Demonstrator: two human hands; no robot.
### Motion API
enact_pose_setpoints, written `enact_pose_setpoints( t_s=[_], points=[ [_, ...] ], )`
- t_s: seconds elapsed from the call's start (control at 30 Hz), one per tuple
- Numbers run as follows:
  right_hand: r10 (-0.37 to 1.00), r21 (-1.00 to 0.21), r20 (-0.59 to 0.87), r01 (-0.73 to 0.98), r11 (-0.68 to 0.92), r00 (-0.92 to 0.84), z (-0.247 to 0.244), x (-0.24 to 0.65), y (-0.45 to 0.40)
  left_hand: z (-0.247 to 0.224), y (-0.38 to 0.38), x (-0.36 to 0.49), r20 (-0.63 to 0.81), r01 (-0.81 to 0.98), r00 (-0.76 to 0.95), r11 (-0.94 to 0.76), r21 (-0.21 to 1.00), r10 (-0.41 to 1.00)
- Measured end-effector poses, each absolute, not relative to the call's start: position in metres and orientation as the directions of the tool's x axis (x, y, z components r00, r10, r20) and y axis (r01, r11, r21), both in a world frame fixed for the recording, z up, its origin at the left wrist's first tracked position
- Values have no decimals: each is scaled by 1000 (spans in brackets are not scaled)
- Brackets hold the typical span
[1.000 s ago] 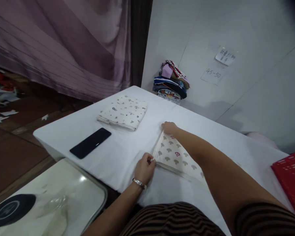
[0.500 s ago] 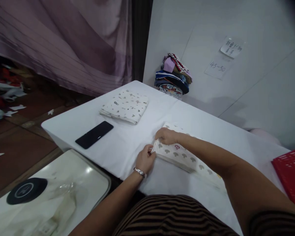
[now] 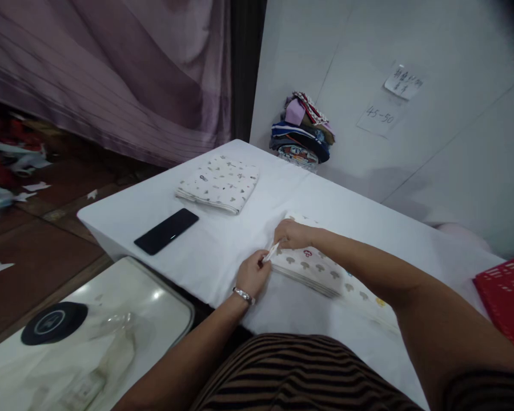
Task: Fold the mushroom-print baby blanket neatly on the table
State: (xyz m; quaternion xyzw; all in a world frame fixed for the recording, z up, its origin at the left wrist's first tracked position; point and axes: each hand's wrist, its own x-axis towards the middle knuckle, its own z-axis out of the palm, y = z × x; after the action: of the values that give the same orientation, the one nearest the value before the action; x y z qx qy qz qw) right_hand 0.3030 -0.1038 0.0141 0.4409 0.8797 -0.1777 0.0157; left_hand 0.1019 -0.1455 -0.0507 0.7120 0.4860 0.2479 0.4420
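A white cloth printed with grey-brown mushrooms lies folded in several layers on the white-covered table. At its left end, my left hand, with a bracelet on the wrist, pinches the near corner. My right hand is closed on the same end, a little farther from me. A small white flap of the cloth stands up between the two hands. My right forearm covers part of the print, and the fingertips of my right hand are partly hidden.
Another folded white cloth with a small print lies farther back, with a black phone nearer. Folded fabrics are piled by the wall. A red object stands at right. At left is a pale surface with a dark round item.
The end of the cloth between my hands is lifted into a small raised flap. My right hand has shifted slightly to the right, while my left hand stays at the corner.
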Motion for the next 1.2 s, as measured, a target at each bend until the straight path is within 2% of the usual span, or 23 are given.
enact_pose_setpoints(
  t_s=[0.13,0.37,0.67,0.97,1.2],
  points=[
    [786,-275,-291,835,477,-545,19,295,-102,-50,-146,102,-57,482,401,-158,862,914],
    [769,-158,-473,900,407,-431,20,281,-88,-51,-146,102,-44,491,412,-181,852,910],
    [770,-115,-482,902,416,-417,18,279,-78,-57,-140,107,-67,535,371,-153,831,926],
    [843,191,-485,912,362,-233,20,337,-46,-53,-141,104,-75,532,398,-164,831,914],
    [879,286,-476,939,192,-35,15,344,-26,-53,-142,102,-37,496,421,-196,846,906]
  ],
)
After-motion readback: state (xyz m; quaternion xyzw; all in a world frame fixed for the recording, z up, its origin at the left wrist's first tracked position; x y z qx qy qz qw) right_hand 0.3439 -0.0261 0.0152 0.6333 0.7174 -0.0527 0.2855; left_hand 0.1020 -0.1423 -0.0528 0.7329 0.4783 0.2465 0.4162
